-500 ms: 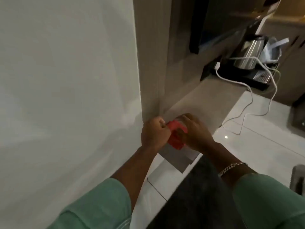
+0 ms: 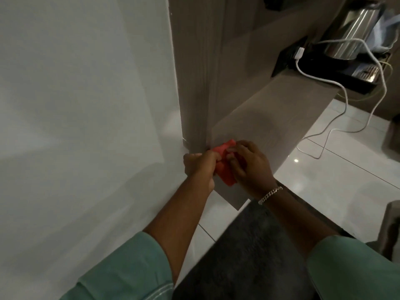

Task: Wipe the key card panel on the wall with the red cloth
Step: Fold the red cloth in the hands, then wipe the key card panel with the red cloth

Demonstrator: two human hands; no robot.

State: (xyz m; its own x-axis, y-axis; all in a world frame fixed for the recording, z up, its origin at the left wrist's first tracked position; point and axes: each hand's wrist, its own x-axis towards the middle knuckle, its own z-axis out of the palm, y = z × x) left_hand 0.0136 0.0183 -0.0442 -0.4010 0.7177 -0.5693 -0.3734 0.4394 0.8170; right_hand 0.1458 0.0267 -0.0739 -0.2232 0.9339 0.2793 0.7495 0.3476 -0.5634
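While bunched at frame centre above the counter (image 2: 270, 126), the red cloth (image 2: 225, 167) sits between left hand (image 2: 200, 167) and right hand (image 2: 249, 167), both grasping it; no writing readable.

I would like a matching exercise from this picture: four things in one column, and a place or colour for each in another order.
Things:
1. red cloth
2. bracelet
3. kettle
4. white cable

Descriptions:
A. shiny metal, standing at the far end of the shelf
B. held between both hands
C. hanging from the shelf to the floor
D. on the right wrist

Pairs: 1-B, 2-D, 3-A, 4-C
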